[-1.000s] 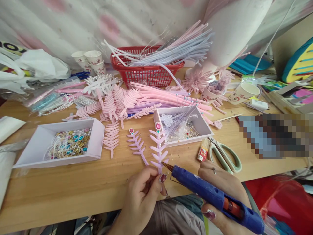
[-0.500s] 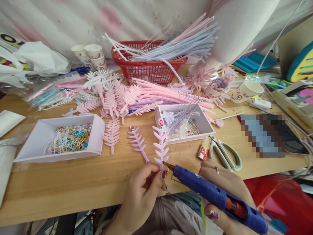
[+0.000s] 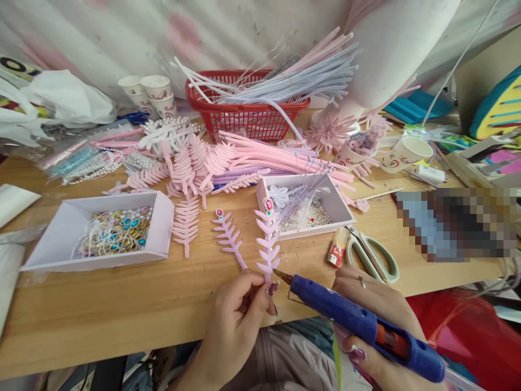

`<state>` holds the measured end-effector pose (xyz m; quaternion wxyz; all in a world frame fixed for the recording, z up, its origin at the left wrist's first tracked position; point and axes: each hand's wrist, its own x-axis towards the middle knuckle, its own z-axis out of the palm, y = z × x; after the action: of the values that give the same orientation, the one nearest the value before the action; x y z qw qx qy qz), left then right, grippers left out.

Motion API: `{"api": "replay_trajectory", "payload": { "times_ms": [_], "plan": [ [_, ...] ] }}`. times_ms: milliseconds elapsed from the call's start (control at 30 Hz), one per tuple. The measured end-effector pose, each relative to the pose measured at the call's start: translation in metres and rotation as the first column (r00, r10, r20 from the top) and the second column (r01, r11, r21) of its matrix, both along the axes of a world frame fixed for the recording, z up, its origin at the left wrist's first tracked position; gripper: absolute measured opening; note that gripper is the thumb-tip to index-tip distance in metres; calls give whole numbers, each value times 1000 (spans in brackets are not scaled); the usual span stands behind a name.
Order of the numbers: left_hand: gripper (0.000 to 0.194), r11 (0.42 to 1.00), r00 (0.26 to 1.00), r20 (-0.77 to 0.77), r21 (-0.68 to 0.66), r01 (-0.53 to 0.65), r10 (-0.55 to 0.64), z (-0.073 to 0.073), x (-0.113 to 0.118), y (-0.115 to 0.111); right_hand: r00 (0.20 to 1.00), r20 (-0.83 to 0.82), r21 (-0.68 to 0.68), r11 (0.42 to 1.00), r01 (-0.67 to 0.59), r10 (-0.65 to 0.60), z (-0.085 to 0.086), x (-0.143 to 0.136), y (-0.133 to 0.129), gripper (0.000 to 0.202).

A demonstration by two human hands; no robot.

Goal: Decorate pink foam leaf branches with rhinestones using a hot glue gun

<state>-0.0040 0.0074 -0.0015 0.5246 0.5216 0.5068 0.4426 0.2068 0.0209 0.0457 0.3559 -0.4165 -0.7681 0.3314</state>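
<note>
Between thumb and fingers, my left hand (image 3: 242, 315) pinches the lower stem of a lilac pipe-cleaner leaf branch (image 3: 267, 247), which stands upright. A pink gem and a small teal one sit at its top. My right hand (image 3: 366, 309) grips a blue hot glue gun (image 3: 337, 307), its nozzle pointing left, at or very near the base of the branch's lowest leaves. A second purple leaf branch (image 3: 230, 239), also topped with a pink gem, lies on the table just left of the held one. A glue stick shows through the gun's open side.
A white box of gems (image 3: 122, 228) stands left, a white box of pearls and pins (image 3: 309, 217) behind the branch. Scissors (image 3: 372, 255) lie right. Behind are pink leaf branches (image 3: 185, 168), a red basket (image 3: 248, 119) of pipe cleaners and paper cups (image 3: 157, 89).
The glue gun's nozzle has shifted very slightly to the right and down by the branch's stem. My left hand and the branch stay almost still.
</note>
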Motion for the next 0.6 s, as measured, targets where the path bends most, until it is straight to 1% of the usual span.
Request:
{"api": "replay_trajectory", "payload": {
  "times_ms": [100, 200, 233, 300, 333, 367, 400, 433, 467, 500, 533, 567, 600],
  "plan": [
    [22, 1000, 1000, 12, -18, -21, 21, 3, 2, 0, 999, 33, 22, 1000, 10, -11, 0, 1, 2, 43],
    [23, 994, 995, 45, -68, -85, 89, 7, 7, -1, 999, 44, 33, 999, 20, -21, -1, 5, 2, 34],
    [23, 991, 992, 57, -83, -104, 109, 8, 8, -1, 998, 50, 28, 999, 39, -41, -1, 8, 2, 30],
    [24, 986, 989, 78, -113, -120, 129, 10, 10, -1, 990, 59, 13, 992, 128, -129, -1, 18, -2, 27],
    [25, 984, 987, 81, -126, -125, 136, 11, 10, -1, 978, 60, 0, 980, 201, -201, -1, 24, -4, 28],
    [26, 983, 987, 79, -135, -128, 139, 11, 10, -1, 950, 61, -14, 952, 306, -305, -1, 30, -6, 30],
    [28, 982, 988, 72, -139, -129, 140, 11, 10, -1, 893, 63, -33, 894, 448, -445, -2, 37, -7, 34],
    [29, 982, 988, 65, -140, -129, 139, 10, 10, -1, 801, 78, -60, 799, 598, -594, -2, 44, -6, 38],
    [30, 982, 989, 59, -139, -128, 137, 9, 10, -1, 682, 108, -87, 676, 732, -724, -3, 51, -5, 42],
    [31, 982, 989, 58, -138, -128, 137, 9, 10, -1, 551, 151, -100, 541, 835, -821, -4, 58, -1, 45],
    [32, 982, 988, 65, -138, -128, 138, 8, 10, -1, 430, 201, -97, 419, 903, -880, -6, 64, 5, 49],
    [32, 982, 987, 77, -139, -129, 141, 7, 10, -1, 352, 257, -83, 342, 936, -900, -8, 70, 12, 53],
    [32, 981, 985, 91, -141, -131, 144, 6, 10, -1, 310, 313, -60, 307, 950, -898, -10, 76, 20, 57]
  ]
}}
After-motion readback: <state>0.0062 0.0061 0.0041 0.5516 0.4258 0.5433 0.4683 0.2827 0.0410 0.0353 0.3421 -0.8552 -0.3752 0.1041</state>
